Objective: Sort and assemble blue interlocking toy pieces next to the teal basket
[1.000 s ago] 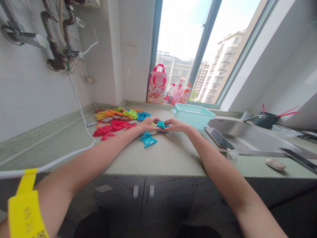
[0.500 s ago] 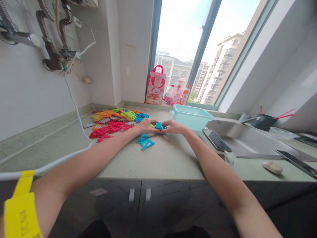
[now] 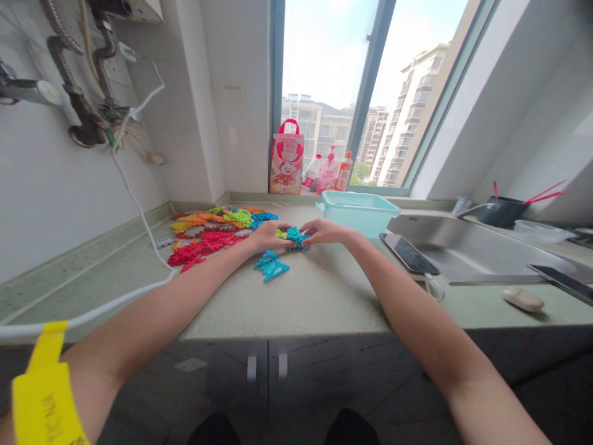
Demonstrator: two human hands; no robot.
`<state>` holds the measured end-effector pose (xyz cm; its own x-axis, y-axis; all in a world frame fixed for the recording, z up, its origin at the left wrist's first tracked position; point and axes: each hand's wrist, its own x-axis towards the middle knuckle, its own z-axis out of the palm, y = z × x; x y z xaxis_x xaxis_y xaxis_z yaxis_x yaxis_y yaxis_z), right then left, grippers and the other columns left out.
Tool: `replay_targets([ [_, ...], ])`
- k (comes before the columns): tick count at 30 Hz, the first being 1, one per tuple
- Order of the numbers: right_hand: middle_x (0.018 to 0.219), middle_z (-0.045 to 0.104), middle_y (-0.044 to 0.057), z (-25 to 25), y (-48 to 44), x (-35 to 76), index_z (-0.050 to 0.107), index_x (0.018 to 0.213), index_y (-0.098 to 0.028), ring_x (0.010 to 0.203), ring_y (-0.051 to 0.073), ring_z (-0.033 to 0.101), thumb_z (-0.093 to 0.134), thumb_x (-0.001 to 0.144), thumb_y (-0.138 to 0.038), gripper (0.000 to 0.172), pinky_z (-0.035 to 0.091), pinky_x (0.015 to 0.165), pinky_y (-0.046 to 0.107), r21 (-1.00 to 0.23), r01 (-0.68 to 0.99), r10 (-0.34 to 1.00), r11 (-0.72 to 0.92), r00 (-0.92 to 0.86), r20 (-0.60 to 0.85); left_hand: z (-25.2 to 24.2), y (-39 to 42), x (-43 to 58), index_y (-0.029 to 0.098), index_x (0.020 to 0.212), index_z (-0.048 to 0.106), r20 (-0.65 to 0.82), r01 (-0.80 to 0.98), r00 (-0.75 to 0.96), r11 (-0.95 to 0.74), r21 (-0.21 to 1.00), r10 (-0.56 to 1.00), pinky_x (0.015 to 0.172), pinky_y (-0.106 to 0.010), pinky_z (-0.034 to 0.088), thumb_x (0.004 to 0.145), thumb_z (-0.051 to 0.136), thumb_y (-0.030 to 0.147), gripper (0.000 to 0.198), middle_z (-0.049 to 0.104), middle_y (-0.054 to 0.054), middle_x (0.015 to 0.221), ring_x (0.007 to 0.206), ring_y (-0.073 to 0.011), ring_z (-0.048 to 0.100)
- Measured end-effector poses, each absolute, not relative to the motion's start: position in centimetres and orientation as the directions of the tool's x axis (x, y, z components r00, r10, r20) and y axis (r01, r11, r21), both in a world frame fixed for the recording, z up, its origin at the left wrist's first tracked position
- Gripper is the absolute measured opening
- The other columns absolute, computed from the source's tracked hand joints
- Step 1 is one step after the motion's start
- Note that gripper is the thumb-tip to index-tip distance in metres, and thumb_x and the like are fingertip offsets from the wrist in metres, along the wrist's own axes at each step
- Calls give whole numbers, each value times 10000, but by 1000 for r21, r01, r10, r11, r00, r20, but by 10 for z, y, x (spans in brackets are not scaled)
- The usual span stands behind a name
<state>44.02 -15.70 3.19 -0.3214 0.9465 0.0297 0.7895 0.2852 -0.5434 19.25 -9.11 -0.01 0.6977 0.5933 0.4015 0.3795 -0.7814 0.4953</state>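
Bright daylight from the window falls on the pale green surface (image 3: 324, 296), where both hands meet near the middle. The left hand (image 3: 267, 235) and the right hand (image 3: 327, 231) are closed from two sides on a small blue toy piece (image 3: 293, 237), with a bit of yellow-green piece (image 3: 280, 234) against it. To join such pieces well, I think the teeth must be lined up straight and the push must be even, with fingers near the joint. Another blue piece (image 3: 271, 266) lies just in front of the hands, and a colourful pile of pieces (image 3: 208, 235) lies to the left. The light green plastic box (image 3: 359, 212) stands just behind the right hand; its inside is not visible from here. The sink (image 3: 467, 247) on the right looks empty.
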Motion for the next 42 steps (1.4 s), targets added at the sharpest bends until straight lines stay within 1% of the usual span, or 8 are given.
replay_targets([
  [4, 1145, 813, 78, 29, -156, 438, 812, 1219, -224, 1042, 286, 753, 938, 728, -420, 544, 583, 879, 318, -547, 778, 940, 309, -338, 50, -1, -93, 187, 185, 1297, 732, 376, 369, 683, -741, 561, 626, 1004, -412, 566, 594, 918, 636, 855, 796, -115, 1173, 1156, -340, 730],
  [11, 948, 821, 64, 34, -160, 439, 777, 1277, -208, 869, 235, 757, 942, 737, -416, 602, 563, 782, 288, -485, 836, 958, 258, -287, 17, -5, -90, 186, 183, 1149, 796, 409, 299, 696, -755, 583, 591, 956, -365, 578, 690, 841, 655, 660, 818, -86, 1091, 1078, -292, 756],
  [14, 822, 796, 50, 34, -160, 438, 738, 1312, -184, 744, 199, 732, 937, 754, -415, 636, 556, 691, 271, -579, 784, 960, 225, -281, -7, -6, -89, 188, 201, 1168, 804, 413, 300, 702, -767, 567, 580, 928, -341, 571, 711, 827, 644, 636, 819, -63, 1081, 1052, -273, 754],
  [21, 882, 801, 58, 28, -156, 434, 725, 1245, -171, 775, 193, 751, 920, 765, -275, 528, 562, 626, 234, -732, 646, 948, 217, -318, 0, 1, -92, 191, 225, 1149, 831, 403, 377, 716, -802, 464, 570, 821, -306, 541, 746, 794, 635, 576, 810, -32, 973, 940, -250, 741],
  [29, 872, 796, 70, 26, -158, 435, 689, 1328, -132, 768, 183, 738, 906, 810, -376, 613, 573, 649, 244, -740, 628, 933, 242, -359, 1, 10, -91, 175, 184, 1267, 774, 372, 439, 712, -791, 427, 596, 861, -338, 538, 616, 875, 711, 844, 809, -86, 1039, 968, -281, 733],
  [32, 844, 790, 63, 25, -157, 434, 664, 1381, -132, 740, 177, 725, 898, 816, -466, 696, 560, 637, 243, -733, 634, 934, 247, -358, 5, 8, -92, 177, 213, 1182, 803, 350, 458, 715, -784, 419, 605, 760, -308, 502, 631, 858, 730, 758, 803, -51, 943, 877, -248, 702],
  [36, 770, 760, 21, 23, -158, 432, 694, 1339, -148, 645, 131, 665, 898, 818, -470, 645, 512, 591, 215, -713, 650, 932, 263, -362, 14, 5, -94, 186, 211, 1009, 838, 383, 440, 694, -781, 443, 609, 677, -283, 440, 712, 802, 710, 582, 772, -36, 863, 786, -203, 648],
  [42, 789, 766, 40, 22, -158, 430, 729, 1214, -152, 664, 142, 672, 933, 772, -481, 586, 508, 592, 226, -739, 624, 932, 255, -363, 14, 6, -95, 191, 171, 1050, 836, 387, 391, 676, -751, 532, 626, 672, -278, 424, 751, 776, 635, 555, 751, -44, 841, 755, -183, 611],
])
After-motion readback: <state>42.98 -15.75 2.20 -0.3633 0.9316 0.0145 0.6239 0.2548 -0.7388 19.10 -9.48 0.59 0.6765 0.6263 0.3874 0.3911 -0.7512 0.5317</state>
